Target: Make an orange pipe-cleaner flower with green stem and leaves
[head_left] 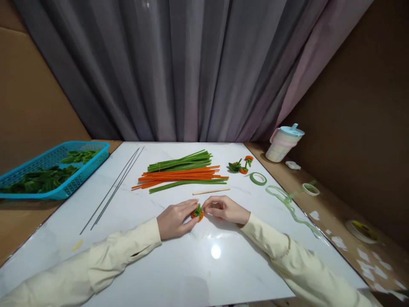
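Note:
My left hand grips a small orange pipe-cleaner persimmon with a green leafy top between thumb and fingers, low over the white tabletop. Just to its right, my right hand has its fingertips pinched together against or very close to the persimmon's side. Whatever lies in that pinch, if anything, is too small to make out. Beyond the hands lies a thin wooden stick. Farther back are bundles of orange pipe cleaners and green pipe cleaners.
Left stands a blue basket of green leaf pieces, near several dark wires. At right are finished orange-and-green pieces, green tape, a loose green strip, a cup, and a tape roll among paper scraps.

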`<state>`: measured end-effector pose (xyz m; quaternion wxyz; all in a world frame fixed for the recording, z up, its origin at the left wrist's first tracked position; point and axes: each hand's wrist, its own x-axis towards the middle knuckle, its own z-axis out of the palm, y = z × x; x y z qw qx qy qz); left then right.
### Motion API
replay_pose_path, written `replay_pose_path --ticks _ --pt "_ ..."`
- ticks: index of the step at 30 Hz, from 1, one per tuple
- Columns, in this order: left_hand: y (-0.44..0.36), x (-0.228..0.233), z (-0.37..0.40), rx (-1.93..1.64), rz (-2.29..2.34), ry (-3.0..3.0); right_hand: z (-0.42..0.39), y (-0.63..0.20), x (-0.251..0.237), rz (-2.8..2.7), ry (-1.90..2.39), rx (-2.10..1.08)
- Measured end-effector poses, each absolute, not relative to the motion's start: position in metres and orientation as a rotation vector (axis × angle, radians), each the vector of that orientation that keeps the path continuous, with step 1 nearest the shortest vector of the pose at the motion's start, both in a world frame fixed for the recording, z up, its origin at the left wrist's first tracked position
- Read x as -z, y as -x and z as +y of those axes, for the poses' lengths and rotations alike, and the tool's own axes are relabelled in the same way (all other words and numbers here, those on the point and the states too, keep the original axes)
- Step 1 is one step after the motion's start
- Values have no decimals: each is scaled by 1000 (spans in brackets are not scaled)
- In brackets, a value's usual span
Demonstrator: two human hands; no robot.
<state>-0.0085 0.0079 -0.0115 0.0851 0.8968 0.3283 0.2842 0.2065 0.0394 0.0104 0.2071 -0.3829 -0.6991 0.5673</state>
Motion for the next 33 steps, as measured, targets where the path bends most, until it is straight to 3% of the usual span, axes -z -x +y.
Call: replay_pose_path --ticks 15,25,33 --pt "9 1 4 -739 1015 -2335 27 -200 -11 -2336 904 -947" --pt "7 -1 0 -685 964 -2166 22 -202 -4 -2424 861 -742" --pt "5 -2 -4 -744 978 -2105 21 -200 4 -2396 756 -760"
